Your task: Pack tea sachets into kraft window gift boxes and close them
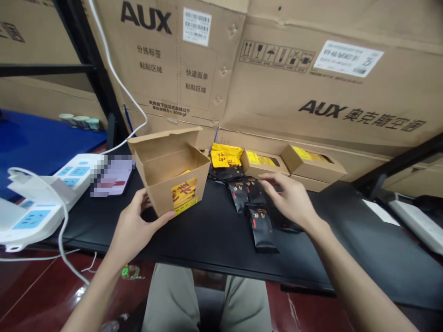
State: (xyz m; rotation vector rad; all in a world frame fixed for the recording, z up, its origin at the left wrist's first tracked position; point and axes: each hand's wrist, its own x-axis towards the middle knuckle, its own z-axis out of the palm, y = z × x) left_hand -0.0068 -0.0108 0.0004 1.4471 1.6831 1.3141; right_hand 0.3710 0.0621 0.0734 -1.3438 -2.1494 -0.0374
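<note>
My left hand (141, 219) grips the lower corner of an open brown cardboard box (161, 186), thumb at the front and fingers around the side. Its lid stands up, and yellow packets (184, 191) show through the front window. Over a loose group of black sachets (238, 196) with gold lettering is my right hand (289, 196). Its thumb and fingertips are drawn together at the edge of one black sachet (255, 190); part of that sachet is hidden by the hand. Another black sachet (262, 228) lies nearer the table's front edge.
Yellow packets (226, 155) and two windowed boxes (265, 161) (311, 162) stand at the back against large cardboard panels (277, 87). On the left are a white power strip (51, 198) with cables and a phone (116, 175). The black tabletop (214, 235) ends above my knees.
</note>
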